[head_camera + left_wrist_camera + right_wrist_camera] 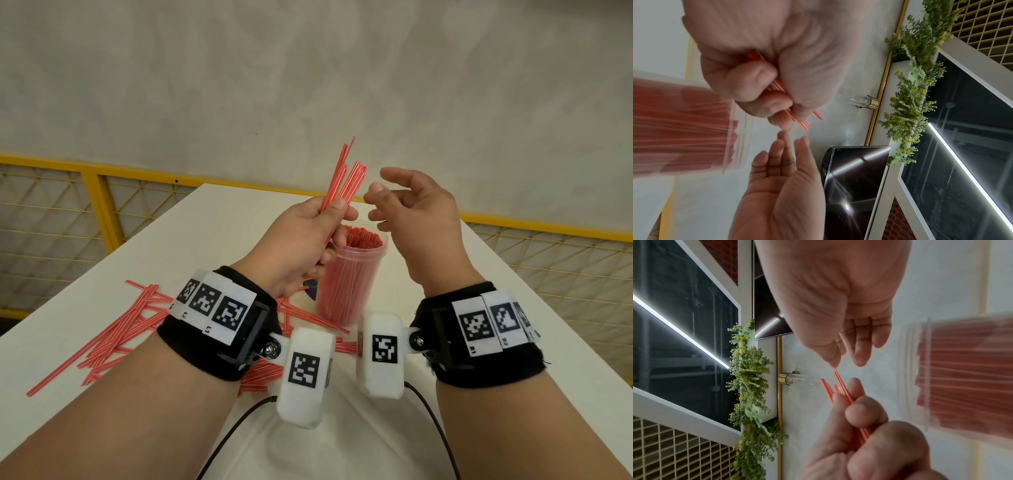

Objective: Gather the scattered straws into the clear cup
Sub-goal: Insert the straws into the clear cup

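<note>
At frame centre, the left hand (301,240) grips a bundle of thin red straws (344,178), their long axis angled up and slightly right. The right hand (421,219) hovers beside them, fingers loosely spread and empty. Below stands the clear cup (349,274), a plastic cylinder packed with upright straws; loose straws (116,329) lie scattered on the white table (205,219) at lower left.

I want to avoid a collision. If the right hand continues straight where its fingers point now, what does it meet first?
Probably the bundle of thin red plastic straws gripped upright in the left hand. The open right hand points its fingers toward that bundle, just short of it; depth is unclear.
</note>
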`<state>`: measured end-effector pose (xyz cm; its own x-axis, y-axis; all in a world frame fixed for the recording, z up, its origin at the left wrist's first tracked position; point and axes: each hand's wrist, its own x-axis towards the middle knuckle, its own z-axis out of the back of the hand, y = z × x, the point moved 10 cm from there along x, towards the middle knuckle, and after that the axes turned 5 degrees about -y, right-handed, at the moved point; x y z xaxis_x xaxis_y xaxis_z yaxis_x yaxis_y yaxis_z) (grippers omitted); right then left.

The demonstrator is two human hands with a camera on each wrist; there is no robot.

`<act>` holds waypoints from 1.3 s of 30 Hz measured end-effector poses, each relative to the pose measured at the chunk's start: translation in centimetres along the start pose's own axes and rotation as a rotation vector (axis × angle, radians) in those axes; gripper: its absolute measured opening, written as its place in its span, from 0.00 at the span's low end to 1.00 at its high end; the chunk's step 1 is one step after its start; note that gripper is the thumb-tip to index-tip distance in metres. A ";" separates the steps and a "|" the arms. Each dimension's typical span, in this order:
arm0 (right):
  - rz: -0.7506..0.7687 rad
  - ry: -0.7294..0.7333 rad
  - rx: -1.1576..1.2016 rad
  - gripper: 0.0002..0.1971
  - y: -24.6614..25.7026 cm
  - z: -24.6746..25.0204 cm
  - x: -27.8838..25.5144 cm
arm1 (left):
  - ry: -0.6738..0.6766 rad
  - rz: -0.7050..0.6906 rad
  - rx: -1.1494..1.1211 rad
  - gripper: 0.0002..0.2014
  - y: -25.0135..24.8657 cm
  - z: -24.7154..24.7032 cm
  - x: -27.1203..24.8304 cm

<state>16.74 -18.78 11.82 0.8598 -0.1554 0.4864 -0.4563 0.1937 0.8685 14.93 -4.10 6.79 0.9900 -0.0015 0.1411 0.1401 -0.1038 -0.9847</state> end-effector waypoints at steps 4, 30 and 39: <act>-0.037 0.019 0.133 0.15 0.3 -0.2 -0.2 | 0.046 -0.005 0.010 0.11 0.1 -0.9 -0.2; -0.117 -0.001 0.333 0.08 -0.4 0.1 0.1 | 0.022 -0.153 0.173 0.10 -0.8 -1.2 -0.3; -0.143 0.034 0.366 0.09 -0.3 -0.1 0.0 | 0.000 -0.169 0.219 0.10 -0.9 -1.1 -0.2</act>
<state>16.89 -18.71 11.49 0.9248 -0.1224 0.3603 -0.3780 -0.1868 0.9068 14.55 -5.08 7.76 0.9523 -0.0024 0.3051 0.3034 0.1150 -0.9459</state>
